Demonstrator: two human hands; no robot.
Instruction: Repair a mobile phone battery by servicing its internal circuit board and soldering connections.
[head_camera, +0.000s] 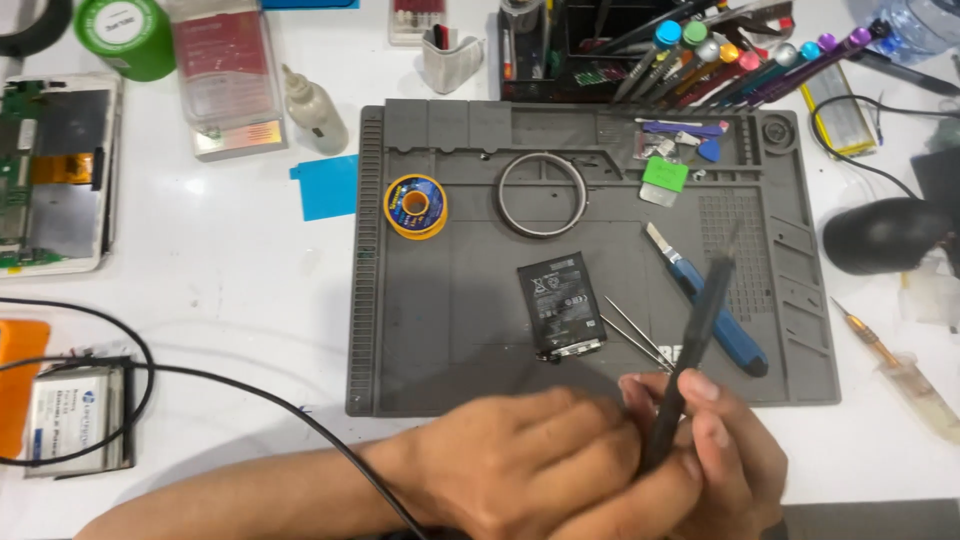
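Right hand (715, 455) closed around lower end of dark flat tool (690, 360), blurred, possibly a spudger. Left hand (535, 455) cupped against right, fingers curled, grip hidden. Tool's long axis steep, tip pointing up and right over grey work mat (420, 330). Phone battery (562, 303) already loose on mat beside tweezers (640, 338); blue-handled knife (705, 300) unused.

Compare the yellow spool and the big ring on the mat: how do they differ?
The yellow spool is small, thick, with a narrow core hole; the ring is wider, thin, silvery, open to the mat inside. Spool sits left, ring centre. Both round, lying flat, untouched.
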